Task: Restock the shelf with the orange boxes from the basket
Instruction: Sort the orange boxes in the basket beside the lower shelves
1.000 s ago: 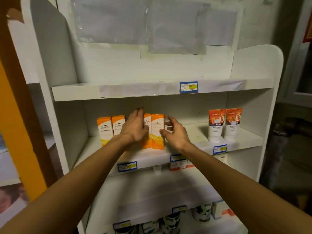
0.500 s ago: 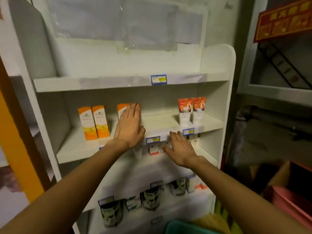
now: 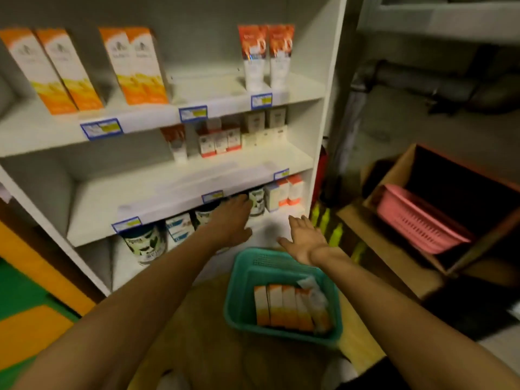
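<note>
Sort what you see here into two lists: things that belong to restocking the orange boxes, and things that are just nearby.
Part of the job:
- orange boxes in the basket
- green basket
- orange boxes on the shelf
- white shelf
- left hand
- right hand

Just nearby:
- tubes
- tins
- pink basket
- cardboard box

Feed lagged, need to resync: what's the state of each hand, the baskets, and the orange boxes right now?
left hand: open, empty, over the lower shelf edge
right hand: open, empty, above the basket's far rim
teal basket: on the floor, holding orange boxes
orange boxes in basket: lying flat, side by side
orange boxes on shelf: four upright, two pairs
pink basket: tilted inside a cardboard box
</note>
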The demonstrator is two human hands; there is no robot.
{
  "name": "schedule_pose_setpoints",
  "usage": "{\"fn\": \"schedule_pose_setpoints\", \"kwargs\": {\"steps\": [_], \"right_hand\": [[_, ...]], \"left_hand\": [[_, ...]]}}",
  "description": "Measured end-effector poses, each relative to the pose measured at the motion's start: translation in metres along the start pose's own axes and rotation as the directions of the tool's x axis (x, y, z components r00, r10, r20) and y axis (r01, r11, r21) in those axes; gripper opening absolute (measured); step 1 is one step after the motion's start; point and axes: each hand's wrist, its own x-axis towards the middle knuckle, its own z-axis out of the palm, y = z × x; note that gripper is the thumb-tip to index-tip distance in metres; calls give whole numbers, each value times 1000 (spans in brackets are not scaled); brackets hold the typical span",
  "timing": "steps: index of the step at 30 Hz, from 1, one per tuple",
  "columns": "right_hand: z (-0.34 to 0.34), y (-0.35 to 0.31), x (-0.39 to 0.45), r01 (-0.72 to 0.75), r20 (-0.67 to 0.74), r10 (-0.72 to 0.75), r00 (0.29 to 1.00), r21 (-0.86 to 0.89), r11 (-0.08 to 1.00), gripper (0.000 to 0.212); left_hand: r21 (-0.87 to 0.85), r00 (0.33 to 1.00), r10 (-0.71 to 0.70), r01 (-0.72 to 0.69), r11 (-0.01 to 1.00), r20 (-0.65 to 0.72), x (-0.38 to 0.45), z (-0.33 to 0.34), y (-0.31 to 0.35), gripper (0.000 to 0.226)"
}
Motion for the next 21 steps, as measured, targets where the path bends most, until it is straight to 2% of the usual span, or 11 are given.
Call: {"fn": "schedule_pose_setpoints", "kwargs": {"steps": [3, 5, 7, 12, 18, 21], "right_hand": [[28, 26, 2, -67, 84, 68, 994, -14, 998, 76], [44, 40, 7, -99, 129, 100, 987, -18, 995, 74], [58, 52, 14, -127, 161, 127, 979, -9, 992, 71], [106, 69, 34, -144, 219, 134, 967, 33, 989, 67], [155, 83, 65, -82, 301, 74, 951, 14, 997, 64], [178, 87, 82, -73, 338, 68, 939, 2, 997, 68]], "left_hand": [[6, 980, -1, 0, 1000, 197, 5, 51, 18, 72], [-47, 943, 34, -20, 999, 330, 10, 77, 27, 68], [-111, 911, 67, -23, 994, 408, 14, 97, 33, 63], [-196, 841, 95, 13, 981, 532, 28, 142, 43, 53], [-197, 797, 66, 67, 978, 600, 49, 193, 37, 65], [-185, 778, 53, 83, 979, 626, 63, 215, 30, 62]]}}
